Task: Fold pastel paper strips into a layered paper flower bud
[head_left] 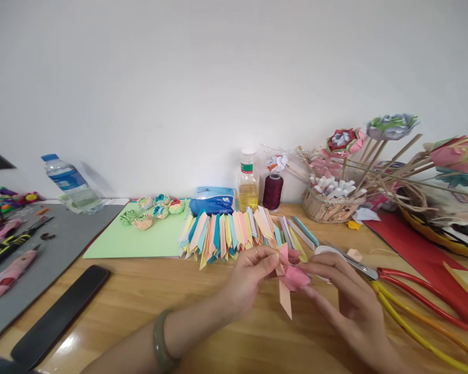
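Note:
Between my two hands is a folded paper piece [296, 279], pink at the right with a peach strip [285, 300] hanging down. My left hand [254, 275] pinches its upper left part between thumb and index finger; a green bangle [161, 340] is on that wrist. The fingers of my right hand [345, 291] close on the pink part from the right. Just behind the hands lies a long row of folded paper strips [214, 234] in teal, yellow, pink and peach.
Scissors [370, 272] with red and yellow handles lie at the right beside red paper [417, 249]. Behind stand a thread spool [273, 192], a glue bottle [248, 182] and a basket [331, 206]. Paper rosettes [142, 222] rest on green paper [113, 241]; a black case [62, 317] lies left.

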{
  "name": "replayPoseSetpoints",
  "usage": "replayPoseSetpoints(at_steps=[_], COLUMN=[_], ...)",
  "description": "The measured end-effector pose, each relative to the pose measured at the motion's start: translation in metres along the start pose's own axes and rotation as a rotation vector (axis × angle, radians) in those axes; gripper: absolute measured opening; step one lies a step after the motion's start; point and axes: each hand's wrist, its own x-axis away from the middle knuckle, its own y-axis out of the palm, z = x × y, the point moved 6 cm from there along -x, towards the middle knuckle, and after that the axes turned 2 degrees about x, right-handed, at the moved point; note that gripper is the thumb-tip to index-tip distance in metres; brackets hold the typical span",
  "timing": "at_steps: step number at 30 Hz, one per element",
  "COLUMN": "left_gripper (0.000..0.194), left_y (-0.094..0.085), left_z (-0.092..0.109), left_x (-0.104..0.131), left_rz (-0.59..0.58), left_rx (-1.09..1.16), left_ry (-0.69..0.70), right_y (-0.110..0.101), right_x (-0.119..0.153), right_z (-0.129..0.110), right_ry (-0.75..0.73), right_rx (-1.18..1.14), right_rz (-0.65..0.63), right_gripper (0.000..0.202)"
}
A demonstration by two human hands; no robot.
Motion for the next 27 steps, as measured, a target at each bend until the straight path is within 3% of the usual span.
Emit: replayPoseSetpoints(at_steps=[3,8,27], left_gripper=[0.018,0.015,0.012], left_y=[-0.001,-0.004,-0.008], left_z=[0.002,0.0,0.0], left_x=[-0.001,-0.003,-0.006], left_rz=[-0.002,-0.005,0.019], left_rx=[-0.046,-0.078,-0.077], left_ry=[0.05,0.083,0.094], right_y=[-0.003,0.006,0.016], right_x=[-0.004,-0.009,-0.005], right_z=[0.007,0.015,0.02], right_ry=[0.163,0.319,0.329], right_rx=[-0.056,-0.059,0.012], right_rz=[0.022,-0.109,-0.19], right_gripper=[0.004,0.019,0.026])
